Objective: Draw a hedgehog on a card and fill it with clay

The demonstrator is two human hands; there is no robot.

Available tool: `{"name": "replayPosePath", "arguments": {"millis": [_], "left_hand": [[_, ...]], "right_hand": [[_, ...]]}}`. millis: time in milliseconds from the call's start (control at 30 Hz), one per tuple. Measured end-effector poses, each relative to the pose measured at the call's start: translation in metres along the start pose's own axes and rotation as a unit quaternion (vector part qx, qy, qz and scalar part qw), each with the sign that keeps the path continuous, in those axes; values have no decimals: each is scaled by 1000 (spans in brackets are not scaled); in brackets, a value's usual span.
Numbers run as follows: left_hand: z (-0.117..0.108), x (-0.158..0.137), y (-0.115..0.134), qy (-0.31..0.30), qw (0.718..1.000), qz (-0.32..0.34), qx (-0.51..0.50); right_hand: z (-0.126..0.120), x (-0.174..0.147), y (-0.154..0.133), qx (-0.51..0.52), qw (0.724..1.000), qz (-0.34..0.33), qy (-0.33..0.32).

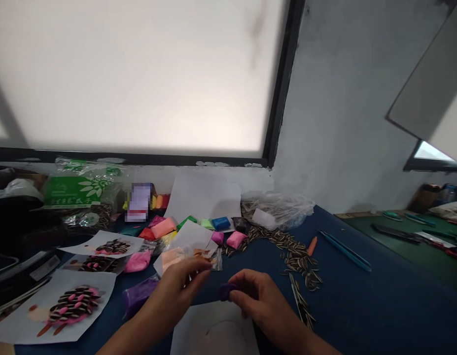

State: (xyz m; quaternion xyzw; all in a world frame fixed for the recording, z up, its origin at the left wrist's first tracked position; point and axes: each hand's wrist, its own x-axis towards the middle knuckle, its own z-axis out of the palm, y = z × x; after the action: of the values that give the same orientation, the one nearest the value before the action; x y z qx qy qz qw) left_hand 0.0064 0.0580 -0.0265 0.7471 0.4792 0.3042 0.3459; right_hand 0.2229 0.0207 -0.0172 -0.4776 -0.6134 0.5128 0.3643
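My right hand (256, 296) pinches a small lump of purple modelling clay (225, 292) between thumb and fingers, just above a white sheet (213, 328) with a curved line drawn on it. My left hand (184, 283) hovers to the left, apart from the clay. Its fingers are loosely bent, the thumb is near them, and I see nothing held there. Beside my left wrist lies a packet of purple clay (139, 294). A packet of peach clay (172, 257) sits behind the left hand, partly hidden by it.
Sunflower seeds (287, 246) form a curved pile at the right, near blue tweezers (346, 251) and an orange stick (312, 245). Several colourful clay packets (163, 227) lie at the back. Cards with seed-covered hedgehogs (75, 305) are at the left, below a green seed bag (80, 187).
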Motion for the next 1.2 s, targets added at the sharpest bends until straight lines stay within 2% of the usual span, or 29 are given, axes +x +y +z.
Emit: {"name": "replayPosePath", "arguments": {"millis": [100,167,233,400,500,633,800,900,1033,1200], "left_hand": [[9,-21,12,-94,986,-76,-118],[15,-30,16,-126,968,-109,-186],[18,-34,17,-134,953,-130,-240],[19,-40,16,-124,930,-140,-318],[20,-42,15,-133,925,-135,-330],[21,-41,13,-150,929,-121,-315],[18,-40,15,-125,925,-126,-335],[17,-41,15,-118,927,-136,-329],[18,-44,21,-117,937,-135,-302],[18,-50,35,-94,939,-124,-307]], "right_hand": [[4,-7,-2,-1,1000,10,-14],[5,-11,-4,28,998,17,-46],[6,-15,-4,48,996,20,-71],[7,-19,-3,52,996,42,-63],[9,-20,-5,81,993,62,-62],[10,-21,-9,52,995,70,-57],[12,-22,-10,43,994,69,-67],[10,-23,-12,3,995,61,-74],[5,-25,-15,-68,996,11,-54],[4,-26,-11,-78,993,-76,-42]]}}
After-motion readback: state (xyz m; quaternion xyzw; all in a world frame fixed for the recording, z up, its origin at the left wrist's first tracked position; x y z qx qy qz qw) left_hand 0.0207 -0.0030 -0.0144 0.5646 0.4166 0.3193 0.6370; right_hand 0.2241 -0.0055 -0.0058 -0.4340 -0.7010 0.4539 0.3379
